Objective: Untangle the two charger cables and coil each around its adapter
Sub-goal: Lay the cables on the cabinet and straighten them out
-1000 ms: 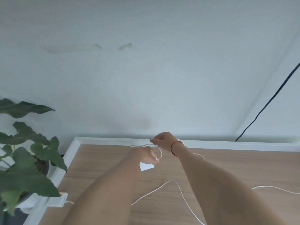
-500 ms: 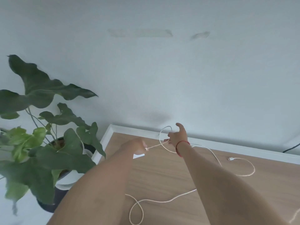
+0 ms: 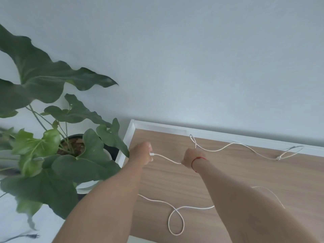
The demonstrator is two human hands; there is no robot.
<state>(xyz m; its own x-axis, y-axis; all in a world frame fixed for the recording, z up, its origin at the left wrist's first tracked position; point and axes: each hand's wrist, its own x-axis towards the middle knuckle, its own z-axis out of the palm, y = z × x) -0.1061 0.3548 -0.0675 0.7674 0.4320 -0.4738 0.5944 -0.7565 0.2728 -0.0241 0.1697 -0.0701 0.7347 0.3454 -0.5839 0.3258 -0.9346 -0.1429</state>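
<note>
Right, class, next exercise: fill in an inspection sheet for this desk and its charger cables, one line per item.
Surface: wooden desk with a white rim.
Job's things: far cable and near cable; no adapter in view.
Clutter: nothing seen.
Grippers: left hand grips one end of the far cable; right hand grips it further along, with a nearly straight stretch between them.
Cables: the far cable loops beyond the right hand, then runs right to a connector. The near cable lies loose with one loop, partly hidden by the right arm.
Surroundings: potted plant left of the desk, wall behind, dark plug at lower left.
</note>
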